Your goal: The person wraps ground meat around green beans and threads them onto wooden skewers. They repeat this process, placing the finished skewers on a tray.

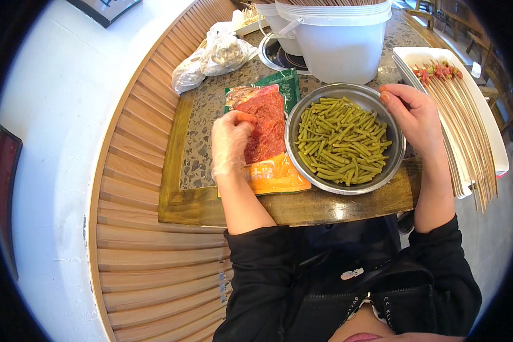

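Note:
Clad in a clear plastic glove, my left hand (pixel 233 139) has its fingertips at the edge of a slab of raw red meat (pixel 267 122); whether it pinches a piece is hidden. The meat lies on an orange and green printed food bag (pixel 278 177). To the right, a round steel bowl (pixel 348 190) contains cut green beans (pixel 344 141). At the bowl's upper right rim is my right hand (pixel 410 113), thumb and fingers curled close together with reddish smears on the tips; I cannot tell if anything is between them.
White plastic buckets (pixel 340 47) of sticks stand behind the bowl, beside a round cooktop (pixel 282 55). Knotted plastic bags (pixel 224 53) lie at the back left. At the right, stacked white trays (pixel 498 149) hold skewers with meat and green pieces (pixel 466 115). A slatted wooden bench back (pixel 128 171) borders the left.

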{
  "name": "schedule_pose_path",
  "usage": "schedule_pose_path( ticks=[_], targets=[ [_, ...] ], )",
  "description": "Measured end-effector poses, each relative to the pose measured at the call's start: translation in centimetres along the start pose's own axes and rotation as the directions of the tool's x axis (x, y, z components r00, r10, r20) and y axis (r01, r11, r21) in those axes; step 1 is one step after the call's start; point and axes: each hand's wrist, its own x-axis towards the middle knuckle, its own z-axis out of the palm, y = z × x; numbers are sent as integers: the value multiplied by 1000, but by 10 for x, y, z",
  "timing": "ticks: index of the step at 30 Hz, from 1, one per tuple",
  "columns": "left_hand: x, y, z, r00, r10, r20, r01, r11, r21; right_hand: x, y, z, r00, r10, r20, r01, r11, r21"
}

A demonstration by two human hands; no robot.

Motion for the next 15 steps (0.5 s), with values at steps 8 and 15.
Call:
schedule_pose_path(
  ticks=[8, 15],
  targets=[
    [-10, 15, -6, 997, -12, -81, -31, 862, -507, 2, 8, 3, 997, 75, 33, -76, 997, 29],
    [-11, 16, -3, 997, -10, -78, -34, 839, -543, 2, 10, 5, 997, 72, 42, -72, 997, -7]
  ],
)
